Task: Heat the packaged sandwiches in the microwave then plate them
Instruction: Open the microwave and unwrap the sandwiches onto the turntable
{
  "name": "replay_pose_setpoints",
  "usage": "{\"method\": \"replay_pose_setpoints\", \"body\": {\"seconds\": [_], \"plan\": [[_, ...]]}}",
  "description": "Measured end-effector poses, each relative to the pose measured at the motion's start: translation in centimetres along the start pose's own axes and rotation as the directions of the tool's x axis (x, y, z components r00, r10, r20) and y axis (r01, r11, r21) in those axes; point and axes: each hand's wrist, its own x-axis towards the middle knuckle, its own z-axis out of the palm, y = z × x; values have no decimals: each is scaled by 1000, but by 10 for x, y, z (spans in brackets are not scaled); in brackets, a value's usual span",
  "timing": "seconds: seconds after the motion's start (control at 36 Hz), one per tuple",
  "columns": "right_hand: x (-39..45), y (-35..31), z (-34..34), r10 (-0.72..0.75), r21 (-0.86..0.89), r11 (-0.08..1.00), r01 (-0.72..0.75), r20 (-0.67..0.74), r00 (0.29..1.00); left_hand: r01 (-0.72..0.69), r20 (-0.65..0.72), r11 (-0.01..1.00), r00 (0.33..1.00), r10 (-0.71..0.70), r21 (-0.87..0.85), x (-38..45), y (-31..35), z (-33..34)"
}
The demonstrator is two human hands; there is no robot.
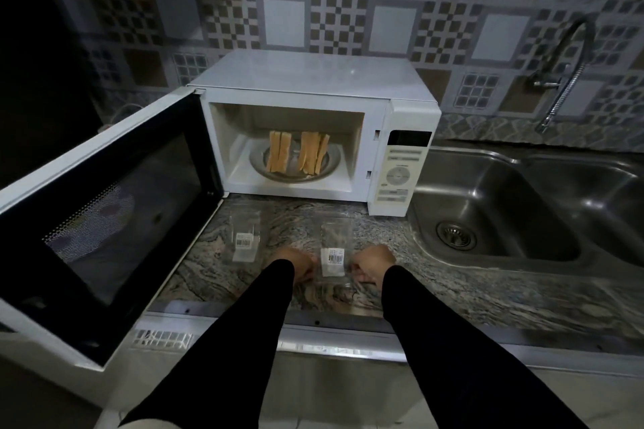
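A white microwave (313, 77) stands on the granite counter (453, 289) with its door (104, 205) swung wide open to the left. Inside, two sandwiches, one on the left (278, 151) and one on the right (313, 151), stand on edge on the glass turntable (294, 174). Two clear plastic sandwich packages lie flat on the counter in front: the left package (244, 237) lies apart, while the right package (334, 251) sits between my hands. My left hand (301, 265) pinches its near left edge and my right hand (371, 263) pinches its near right edge.
A stainless double sink (522, 205) with a drain sits right of the microwave, with a coiled spring faucet (564, 80) on the patterned tile wall behind. The open door juts out past the counter's front edge on the left. A dark appliance fills the far left.
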Motion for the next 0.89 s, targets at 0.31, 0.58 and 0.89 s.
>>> {"method": "replay_pose_setpoints", "body": {"seconds": [0.31,0.58,0.89], "plan": [[4,-3,1,-56,-276,960,40,-48,997,-53,-105,960,991,85,276,7,-2,2],[3,-8,6,-104,-317,945,82,-54,993,-81,-102,970,989,107,230,-5,-1,-1],[6,-17,42,-177,-364,915,171,17,984,-145,-603,884,681,415,444,-26,6,-41]]}}
